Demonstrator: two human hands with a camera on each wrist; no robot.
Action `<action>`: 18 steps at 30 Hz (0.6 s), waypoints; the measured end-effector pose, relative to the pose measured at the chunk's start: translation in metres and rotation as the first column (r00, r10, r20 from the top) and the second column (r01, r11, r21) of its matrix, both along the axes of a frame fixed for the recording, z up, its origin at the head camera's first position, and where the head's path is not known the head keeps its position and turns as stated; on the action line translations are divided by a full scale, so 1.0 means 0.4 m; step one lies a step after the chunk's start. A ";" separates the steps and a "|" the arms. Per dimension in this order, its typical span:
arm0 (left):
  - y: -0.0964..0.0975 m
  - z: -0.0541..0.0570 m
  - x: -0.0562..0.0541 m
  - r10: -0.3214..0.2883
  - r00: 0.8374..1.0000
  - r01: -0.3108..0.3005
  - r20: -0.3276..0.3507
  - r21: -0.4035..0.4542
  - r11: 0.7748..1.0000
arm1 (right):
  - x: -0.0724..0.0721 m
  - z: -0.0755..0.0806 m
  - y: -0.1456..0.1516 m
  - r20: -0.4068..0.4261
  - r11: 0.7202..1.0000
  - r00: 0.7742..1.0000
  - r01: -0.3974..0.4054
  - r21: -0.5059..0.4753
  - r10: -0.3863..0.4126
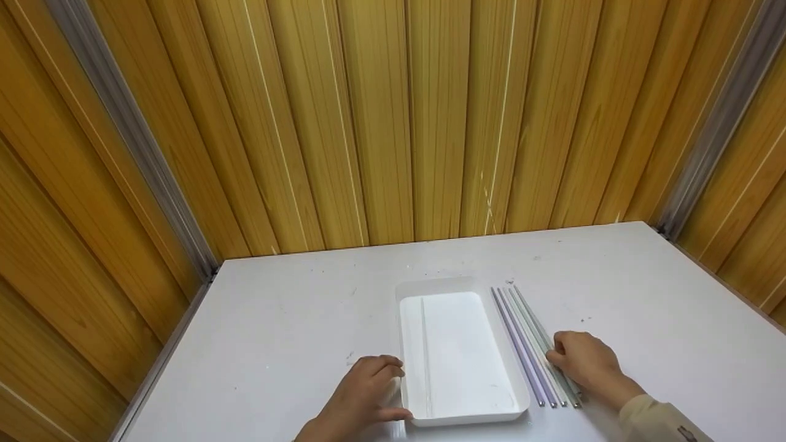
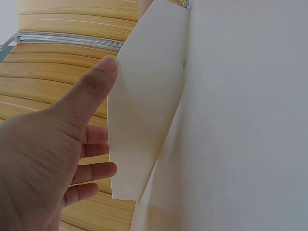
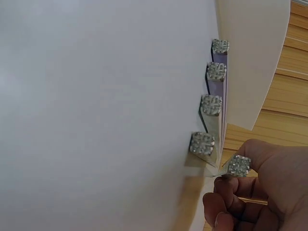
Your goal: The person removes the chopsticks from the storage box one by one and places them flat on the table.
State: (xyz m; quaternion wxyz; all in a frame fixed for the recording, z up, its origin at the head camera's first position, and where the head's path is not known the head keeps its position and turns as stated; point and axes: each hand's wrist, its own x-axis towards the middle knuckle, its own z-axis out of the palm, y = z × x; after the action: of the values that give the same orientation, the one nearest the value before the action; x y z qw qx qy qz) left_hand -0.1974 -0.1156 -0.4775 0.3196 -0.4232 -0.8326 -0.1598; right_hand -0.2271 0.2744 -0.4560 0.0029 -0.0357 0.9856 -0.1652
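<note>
A white rectangular tray (image 1: 457,356) lies on the table, with one pale green chopstick (image 1: 425,356) lengthwise near its left side. My left hand (image 1: 368,393) touches the tray's near left corner; in the left wrist view its thumb (image 2: 91,86) and loosely extended fingers meet the rim. To the right of the tray, several chopsticks lie side by side, including a purple chopstick (image 1: 519,347) and a white chopstick (image 1: 534,344). My right hand (image 1: 586,362) pinches the rightmost green chopstick (image 3: 239,166), whose square patterned end shows between thumb and fingers.
The white table (image 1: 276,331) extends around the tray on both sides. Wood-patterned panels (image 1: 381,123) rise behind it and at both sides, with grey metal posts (image 1: 135,135) at the corners.
</note>
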 end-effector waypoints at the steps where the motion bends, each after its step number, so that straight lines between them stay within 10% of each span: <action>1: 0.000 0.000 0.000 0.003 1.000 -0.003 0.002 -0.002 1.000 | -0.001 -0.001 0.001 -0.001 1.000 1.000 -0.004 0.001 0.004; 18: -0.003 0.001 0.004 0.012 1.000 -0.011 0.023 -0.021 1.000 | -0.004 -0.004 0.010 0.054 1.000 0.999 0.003 0.005 -0.004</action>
State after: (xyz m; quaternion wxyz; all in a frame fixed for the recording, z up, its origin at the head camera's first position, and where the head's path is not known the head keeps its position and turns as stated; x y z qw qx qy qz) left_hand -0.1958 -0.1166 -0.4772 0.3065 -0.4198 -0.8402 -0.1543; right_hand -0.2288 0.2785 -0.4574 0.0292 -0.0296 0.9856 -0.1636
